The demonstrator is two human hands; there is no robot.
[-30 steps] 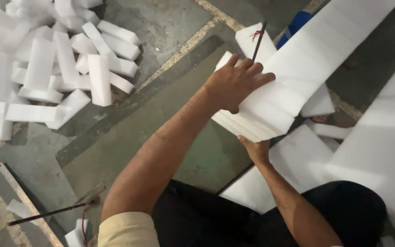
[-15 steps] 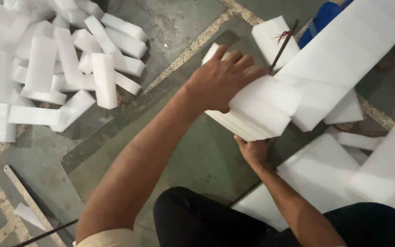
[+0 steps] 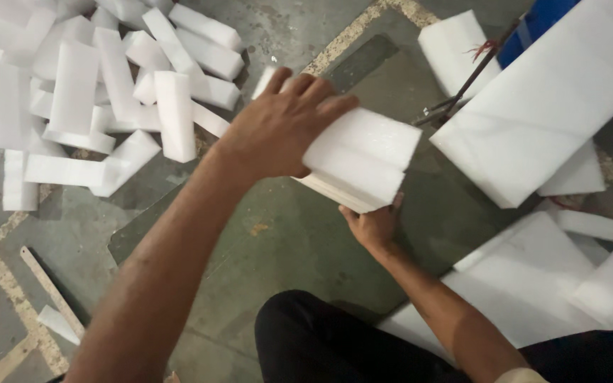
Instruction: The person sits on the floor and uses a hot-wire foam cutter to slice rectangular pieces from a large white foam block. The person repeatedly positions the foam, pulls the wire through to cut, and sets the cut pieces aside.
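Foam stack [image 3: 363,159] lifted clear of long slab [image 3: 540,106], cut pile [image 3: 101,92] left

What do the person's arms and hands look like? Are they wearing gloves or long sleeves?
No gloves: both hands are bare, the left hand and the right hand. Both forearms are bare too, with no watch, ring or bracelet that I can see. A pale, cream-coloured sleeve edge shows near the right elbow at the bottom of the picture. The person wears black trousers.
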